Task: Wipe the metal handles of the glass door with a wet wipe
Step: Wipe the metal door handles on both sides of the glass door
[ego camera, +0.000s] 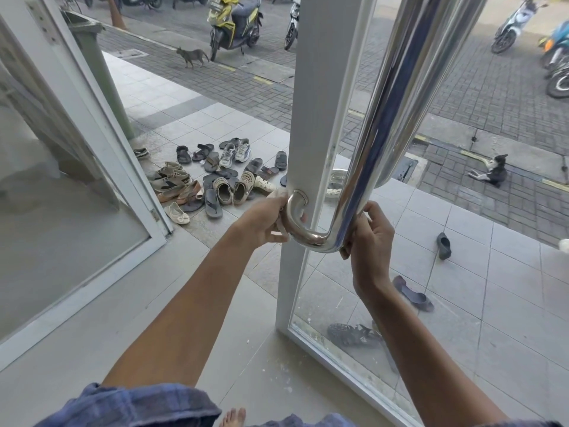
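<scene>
A polished metal handle (397, 97) runs up the white-framed glass door (311, 97) and bends at its lower end into the frame. My left hand (264, 223) holds a white wet wipe (278, 194) pressed around the curved bottom bend of the handle (297, 229), near where it meets the frame. My right hand (371, 238) grips the lower part of the vertical bar just above the bend. A second handle on the outer side of the glass shows behind the bar.
A second glass door leaf (77, 180) stands open at the left. Several shoes and sandals (215, 177) lie on the tiled porch outside, more near the door's foot (354, 334). Cats (192, 55) and parked scooters (234, 23) are on the pavement. My bare foot (234, 417) is below.
</scene>
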### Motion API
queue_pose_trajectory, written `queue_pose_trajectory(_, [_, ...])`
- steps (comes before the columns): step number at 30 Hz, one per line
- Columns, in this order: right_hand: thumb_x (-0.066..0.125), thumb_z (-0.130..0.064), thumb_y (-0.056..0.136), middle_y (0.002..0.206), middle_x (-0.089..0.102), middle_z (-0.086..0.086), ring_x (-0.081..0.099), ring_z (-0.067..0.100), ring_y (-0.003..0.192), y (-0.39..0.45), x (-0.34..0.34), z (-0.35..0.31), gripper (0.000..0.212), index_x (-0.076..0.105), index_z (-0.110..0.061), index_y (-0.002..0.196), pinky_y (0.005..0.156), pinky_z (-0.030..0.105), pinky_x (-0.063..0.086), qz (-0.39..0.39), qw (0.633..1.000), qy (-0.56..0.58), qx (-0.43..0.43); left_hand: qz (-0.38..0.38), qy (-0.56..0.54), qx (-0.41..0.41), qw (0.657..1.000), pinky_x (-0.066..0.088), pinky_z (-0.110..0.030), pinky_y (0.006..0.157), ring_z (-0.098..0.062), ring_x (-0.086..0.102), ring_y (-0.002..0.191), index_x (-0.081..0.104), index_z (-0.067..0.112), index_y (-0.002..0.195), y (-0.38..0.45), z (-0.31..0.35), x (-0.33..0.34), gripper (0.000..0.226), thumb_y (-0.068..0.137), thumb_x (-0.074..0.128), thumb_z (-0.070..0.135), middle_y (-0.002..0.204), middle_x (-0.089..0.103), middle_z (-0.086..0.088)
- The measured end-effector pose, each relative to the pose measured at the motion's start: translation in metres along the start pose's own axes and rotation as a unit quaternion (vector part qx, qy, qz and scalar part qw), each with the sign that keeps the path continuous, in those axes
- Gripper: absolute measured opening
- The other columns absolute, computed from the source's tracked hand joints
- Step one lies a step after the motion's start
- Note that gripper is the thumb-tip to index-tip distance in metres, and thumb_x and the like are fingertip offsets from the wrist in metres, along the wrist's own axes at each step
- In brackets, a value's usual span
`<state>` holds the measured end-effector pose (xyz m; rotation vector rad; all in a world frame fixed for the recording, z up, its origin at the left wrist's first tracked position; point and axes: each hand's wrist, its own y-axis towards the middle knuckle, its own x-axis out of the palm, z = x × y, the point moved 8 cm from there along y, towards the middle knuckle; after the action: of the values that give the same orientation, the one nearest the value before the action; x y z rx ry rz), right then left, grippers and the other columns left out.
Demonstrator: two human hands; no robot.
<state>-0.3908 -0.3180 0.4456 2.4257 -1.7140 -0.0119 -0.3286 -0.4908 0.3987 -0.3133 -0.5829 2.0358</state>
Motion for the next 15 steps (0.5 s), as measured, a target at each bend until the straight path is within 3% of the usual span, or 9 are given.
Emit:
queue_pose_trajectory(3, [0.044, -0.013, 0.082, 0.056, 0.043, 0.008, 0.034, 0.017, 0.046, 0.000, 0.001, 0.002, 0.013, 0.055, -0.015, 0.076, 0.041, 0.026, 0.028, 0.000, 1.000, 0.005, 0.010, 0.027, 0.040, 0.031, 0.998, 0.049, -0.047, 0.100, -0.024, 0.065, 0.087, 0.065, 0.012, 0.092, 0.000, 0.007, 0.002, 0.043, 0.105, 0.038, 0.043, 0.079, 0.074, -0.004])
queue_pose_trajectory(6, [0.045, -0.012, 0.080, 0.054, 0.042, 0.009, 0.034, 0.017, 0.045, 0.000, 0.001, 0.002, 0.012, 0.055, -0.014, 0.076, 0.041, 0.027, 0.028, -0.001, 1.000, 0.007, 0.015, 0.085, 0.196, 0.113, 0.970, 0.047, -0.042, 0.098, -0.027, 0.063, 0.102, 0.064, 0.005, 0.111, -0.001, 0.019, 0.004, 0.041, 0.105, 0.037, 0.036, 0.108, 0.070, -0.013])
queue_pose_trajectory(10, [0.046, -0.009, 0.086, 0.055, 0.043, 0.009, 0.034, 0.018, 0.045, 0.001, 0.002, 0.003, 0.016, 0.057, -0.016, 0.075, 0.041, 0.027, 0.028, -0.001, 1.000, 0.007, 0.015, 0.114, 0.242, 0.158, 0.951, 0.046, -0.038, 0.094, -0.028, 0.061, 0.105, 0.063, 0.015, 0.105, -0.007, 0.018, 0.001, 0.035, 0.102, 0.041, 0.042, 0.105, 0.067, -0.009])
queue_pose_trajectory(12, [0.046, -0.006, 0.090, 0.055, 0.044, 0.008, 0.035, 0.018, 0.046, 0.001, 0.002, 0.003, 0.023, 0.057, -0.018, 0.074, 0.041, 0.028, 0.028, -0.002, 1.000, 0.007, 0.012, 0.129, 0.258, 0.177, 0.941, 0.046, -0.041, 0.099, -0.028, 0.061, 0.109, 0.065, 0.022, 0.114, -0.013, 0.017, 0.000, 0.039, 0.101, 0.041, 0.049, 0.110, 0.069, -0.009])
queue_pose_trajectory(15, [0.047, -0.014, 0.085, 0.058, 0.046, 0.011, 0.036, 0.019, 0.047, 0.002, 0.003, 0.003, 0.015, 0.057, -0.017, 0.074, 0.041, 0.028, 0.029, -0.002, 1.000, 0.008, 0.015, 0.122, 0.298, 0.217, 0.921, 0.045, -0.037, 0.101, -0.022, 0.061, 0.113, 0.057, 0.041, 0.134, -0.022, 0.019, 0.004, 0.040, 0.100, 0.040, 0.055, 0.117, 0.069, -0.003])
